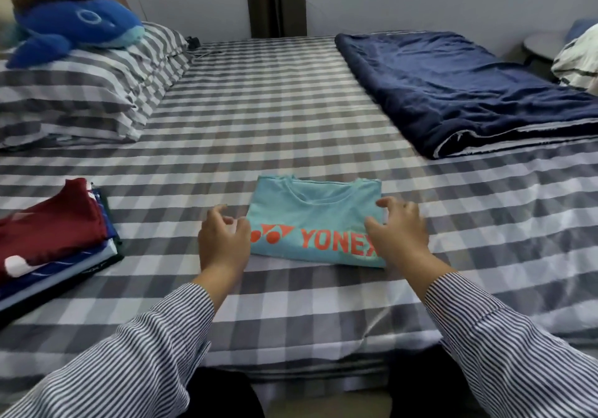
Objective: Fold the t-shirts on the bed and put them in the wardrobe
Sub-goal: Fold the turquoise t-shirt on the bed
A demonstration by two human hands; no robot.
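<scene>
Fingers (pixel 223 213) of both hands loosely curled, holding nothing, beside folded teal tee (pixel 315 220) w/ orange "YONEX"

We see a folded teal t-shirt (pixel 315 220) lying flat on the checked bed (pixel 259 119), orange lettering up. Left hand (pixel 223 239) at its 9 o'clock edge, right hand (pixel 399 229) at 3 o'clock, fingers loosely curled, gripping nothing. Stack of folded shirts (pixel 51 242) at 9 o'clock. Navy quilt (pixel 469 93) at 1 o'clock; blue plush (pixel 74 25) at 11.
</scene>
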